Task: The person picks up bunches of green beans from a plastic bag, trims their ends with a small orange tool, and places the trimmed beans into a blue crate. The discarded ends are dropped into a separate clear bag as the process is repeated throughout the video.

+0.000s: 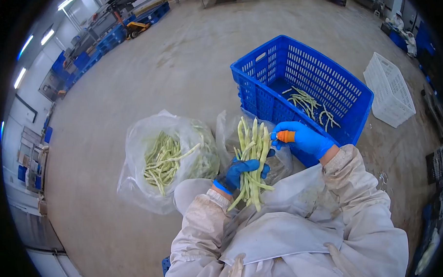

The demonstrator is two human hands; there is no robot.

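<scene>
My left hand [242, 173], in a blue glove, is wrapped round a bunch of long pale green beans [253, 147] held upright above my lap. In my blue-gloved right hand [302, 137] is a small tool with an orange handle [286, 136]. Its short tip points left at the upper part of the bunch; I cannot make out its exact shape. To the left, an open clear plastic bag [202, 154] holds many more beans [162, 157]. Another clear bag [278, 158] lies behind the bunch, partly hidden by my hands.
A blue plastic crate [261, 90] stands ahead on the right with several beans [304, 102] inside. Beyond it is a white crate [388, 88]. Blue pallets [111, 40] and a yellow pallet jack [137, 28] are far left. People in white [398, 21] sit far right.
</scene>
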